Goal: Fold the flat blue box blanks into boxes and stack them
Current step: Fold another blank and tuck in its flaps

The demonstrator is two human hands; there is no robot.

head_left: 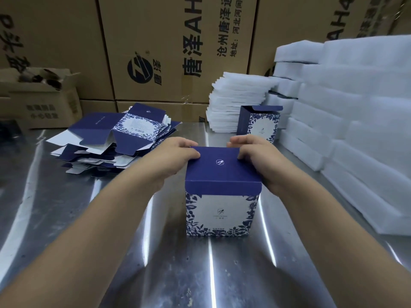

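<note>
A folded blue box (222,196) stands upright on the steel table (66,218), near the middle. The left hand (175,154) grips its top left edge and the right hand (255,152) its top right edge, fingers curled over the closed lid. A pile of flat blanks (115,138) lies behind to the left; a second box (259,124), lid up, stands beside white foam sheets (355,107)

We face a shiny metal surface (66,218) streaked with glare; behind it stand tall brown cartons (155,41) (black print), white foam slabs (355,107) along its right edge.
</note>
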